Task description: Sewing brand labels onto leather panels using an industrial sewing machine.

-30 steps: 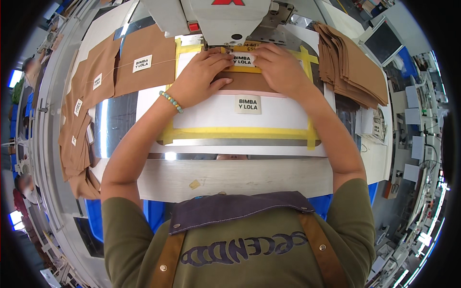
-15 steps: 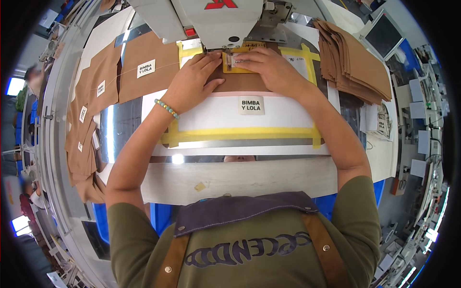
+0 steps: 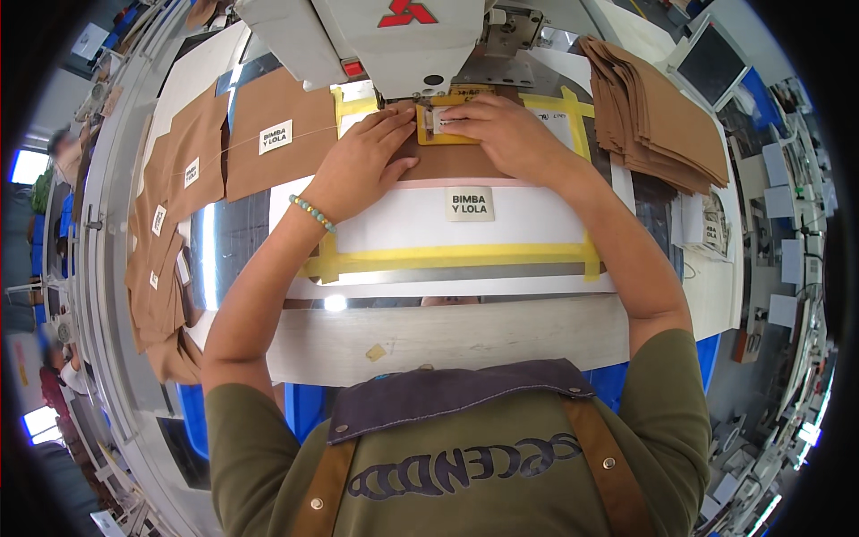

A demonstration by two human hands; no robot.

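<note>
My left hand [image 3: 371,161] lies on a brown fabric piece [image 3: 452,163], fingertips beside the left end of a yellow template [image 3: 465,139] under the sewing machine head [image 3: 412,45]; its fingers are extended, thumb apart. My right hand [image 3: 528,148] rests slightly bent fingers on the template, partly covering a white label inside it. The needle area is hard to make out. Below the brown piece, a loose printed label [image 3: 470,204] sits on a white sheet [image 3: 456,228] bordered with yellow tape [image 3: 456,253].
Brown pieces with labels, linked by thread, spread leftward [image 3: 259,166]. A brown stack [image 3: 662,134] is at right, above a bundle of labels [image 3: 711,224]. A monitor [image 3: 707,63] stands at back right, blue bins [image 3: 304,403] below the table edge, blurred people [image 3: 63,157] far left.
Since a second ago, my right fingers have shifted left over the template's label, covering more of it. My left hand stays beside the template. The whole view has shifted slightly.
</note>
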